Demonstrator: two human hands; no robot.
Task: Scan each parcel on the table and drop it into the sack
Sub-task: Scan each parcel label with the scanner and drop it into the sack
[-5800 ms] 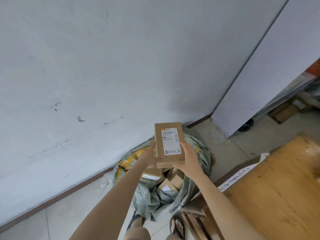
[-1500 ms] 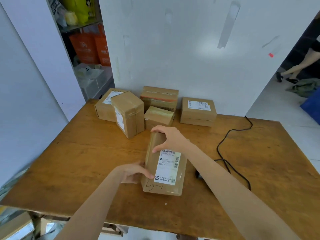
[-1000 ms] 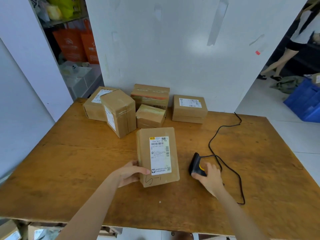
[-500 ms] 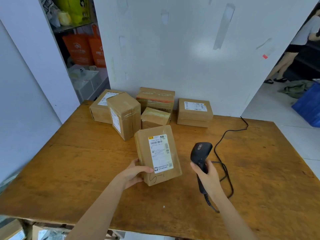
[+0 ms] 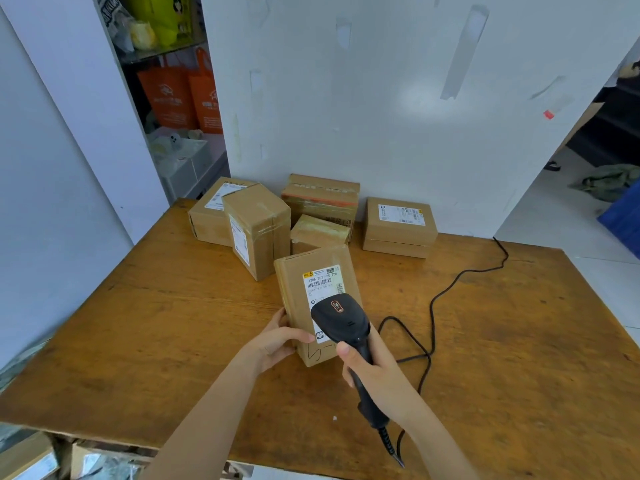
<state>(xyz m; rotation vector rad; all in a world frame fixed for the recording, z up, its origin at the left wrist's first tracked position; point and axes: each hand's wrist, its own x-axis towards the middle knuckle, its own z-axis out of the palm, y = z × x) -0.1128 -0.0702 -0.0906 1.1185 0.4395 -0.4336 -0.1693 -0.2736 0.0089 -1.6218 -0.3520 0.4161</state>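
A worn wooden table [image 5: 145,341] fills the lower half of the frame, its far edge against a white wall. Along that edge, upper centre, stand five brown cardboard parcels [image 5: 256,230] in a loose cluster, the rightmost one [image 5: 398,223] slightly apart. A black cable [image 5: 450,282] snakes across the bare wood at centre right.

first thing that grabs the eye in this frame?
The black barcode scanner, gripped in the right hand at centre frame, held over the white label of the parcel that the left hand tilts up off the wooden table. Behind it, five more cardboard boxes cluster against the white wall, and the scanner's black cable snakes off to the right.
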